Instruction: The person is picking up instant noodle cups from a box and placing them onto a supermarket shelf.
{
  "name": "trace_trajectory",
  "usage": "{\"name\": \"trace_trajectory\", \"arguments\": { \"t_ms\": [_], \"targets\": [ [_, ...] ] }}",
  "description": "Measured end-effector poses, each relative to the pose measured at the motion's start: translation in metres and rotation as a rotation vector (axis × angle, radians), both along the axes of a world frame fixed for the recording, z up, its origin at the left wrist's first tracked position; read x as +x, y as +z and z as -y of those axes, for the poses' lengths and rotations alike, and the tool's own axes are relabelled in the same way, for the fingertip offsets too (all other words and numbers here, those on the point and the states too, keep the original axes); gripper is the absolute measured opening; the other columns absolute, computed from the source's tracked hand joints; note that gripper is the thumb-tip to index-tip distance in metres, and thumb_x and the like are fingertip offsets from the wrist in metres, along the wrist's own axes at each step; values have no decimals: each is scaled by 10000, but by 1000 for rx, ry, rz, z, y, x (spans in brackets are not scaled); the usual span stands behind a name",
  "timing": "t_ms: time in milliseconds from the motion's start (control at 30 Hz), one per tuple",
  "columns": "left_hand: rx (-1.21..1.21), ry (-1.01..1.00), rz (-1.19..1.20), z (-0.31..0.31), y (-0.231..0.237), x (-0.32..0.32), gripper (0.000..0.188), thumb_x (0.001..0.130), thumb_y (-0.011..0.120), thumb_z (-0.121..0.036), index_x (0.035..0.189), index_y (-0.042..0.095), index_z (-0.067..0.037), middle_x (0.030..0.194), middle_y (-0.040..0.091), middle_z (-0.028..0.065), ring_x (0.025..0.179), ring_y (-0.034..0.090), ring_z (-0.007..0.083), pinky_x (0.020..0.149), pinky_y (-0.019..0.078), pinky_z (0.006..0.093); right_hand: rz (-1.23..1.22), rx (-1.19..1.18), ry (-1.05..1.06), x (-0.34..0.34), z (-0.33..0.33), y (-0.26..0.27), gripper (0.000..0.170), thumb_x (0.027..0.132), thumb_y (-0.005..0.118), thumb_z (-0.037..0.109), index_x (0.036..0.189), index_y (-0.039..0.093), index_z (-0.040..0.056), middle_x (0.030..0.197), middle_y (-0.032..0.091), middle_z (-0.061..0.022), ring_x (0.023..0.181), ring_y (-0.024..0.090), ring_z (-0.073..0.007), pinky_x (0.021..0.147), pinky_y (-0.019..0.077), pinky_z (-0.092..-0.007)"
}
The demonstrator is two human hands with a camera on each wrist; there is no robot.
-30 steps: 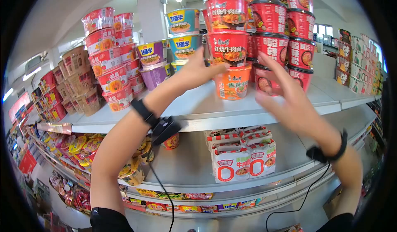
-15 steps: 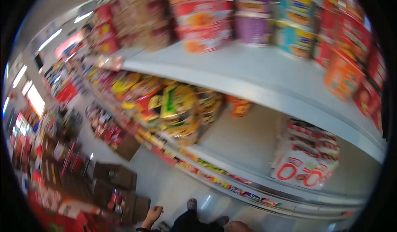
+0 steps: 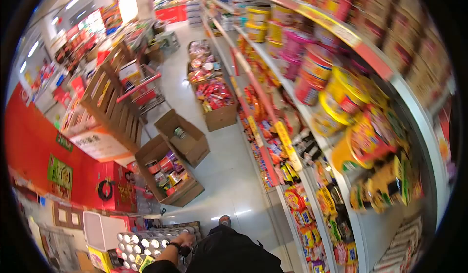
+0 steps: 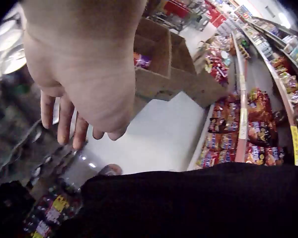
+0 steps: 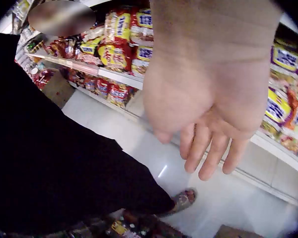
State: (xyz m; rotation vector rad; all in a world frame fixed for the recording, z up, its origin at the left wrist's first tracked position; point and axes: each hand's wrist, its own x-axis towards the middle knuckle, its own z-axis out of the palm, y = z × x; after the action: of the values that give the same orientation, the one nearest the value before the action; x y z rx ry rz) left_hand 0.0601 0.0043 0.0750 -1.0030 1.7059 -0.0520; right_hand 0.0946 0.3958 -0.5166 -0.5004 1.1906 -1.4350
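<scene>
My left hand [image 3: 184,239] hangs low beside my dark clothing, over a stack of silver-topped cans [image 3: 141,244] at the bottom of the head view. In the left wrist view that same hand [image 4: 89,89] points downward, its fingers loose and holding nothing. My right hand [image 5: 208,109] shows only in the right wrist view. It hangs with relaxed fingers and an empty palm, in front of shelves of bagged instant noodles [image 5: 116,52]. A shoe [image 5: 185,199] stands on the pale floor below it.
An open cardboard box [image 3: 183,188] of packaged goods stands on the aisle floor, with another box [image 3: 187,149] behind it. Farther along are a shopping cart [image 3: 146,90] and a box of red packets [image 3: 222,114]. Shelving with noodle tubs [image 3: 346,90] runs along the right.
Both hands have dropped from the noodle cups on the upper shelf to my sides. The head view has swung left and down, from facing the shelf to looking along the aisle.
</scene>
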Motion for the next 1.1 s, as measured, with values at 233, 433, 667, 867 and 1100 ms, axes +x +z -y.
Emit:
{"name": "trace_trajectory", "arguments": {
  "t_ms": [233, 433, 667, 867, 1100],
  "targets": [
    [-487, 357, -848, 105, 27, -78, 407, 981, 531, -382, 1145, 701, -51, 1009, 757, 141, 918, 730, 286, 844, 567, 403, 313, -130, -40, -273, 222, 68, 352, 1009, 582, 287, 1030, 706, -41, 948, 749, -144, 816, 749, -281, 681, 585, -402],
    [-688, 410, -848, 118, 95, -109, 357, 976, 526, -222, 1241, 684, -43, 1009, 764, 124, 937, 739, 233, 858, 576, 378, -188, -11, 383, -466, 401, 135, 412, 964, 571, 305, 1022, 729, -71, 882, 750, -177, 663, 737, -258, 624, 588, -409],
    [-1202, 858, -1379, 36, 77, -68, 370, 965, 513, -214, 1232, 671, -15, 955, 754, 133, 813, 710, 200, 726, 569, 338, -468, -225, 388, -585, 578, 252, 380, 948, 551, 332, 991, 767, 22, 876, 777, -142, 871, 750, -279, 812, 561, -409],
    [-1303, 1317, -1483, -76, -67, -122, 385, 987, 494, -263, 1257, 642, -31, 974, 756, 111, 759, 701, 181, 574, 526, 326, -754, -491, 674, -635, 701, 357, 367, 950, 563, 304, 1030, 752, 0, 885, 780, -153, 873, 753, -279, 839, 564, -391],
    [-996, 1729, -1496, -90, -150, -155, 433, 1012, 509, -328, 1312, 619, -35, 1077, 764, 115, 867, 725, 227, 695, 566, 386, -924, -601, 727, -641, 823, 453, 393, 973, 572, 311, 1052, 709, -49, 878, 775, -182, 751, 745, -263, 721, 576, -384]
  ]
}}
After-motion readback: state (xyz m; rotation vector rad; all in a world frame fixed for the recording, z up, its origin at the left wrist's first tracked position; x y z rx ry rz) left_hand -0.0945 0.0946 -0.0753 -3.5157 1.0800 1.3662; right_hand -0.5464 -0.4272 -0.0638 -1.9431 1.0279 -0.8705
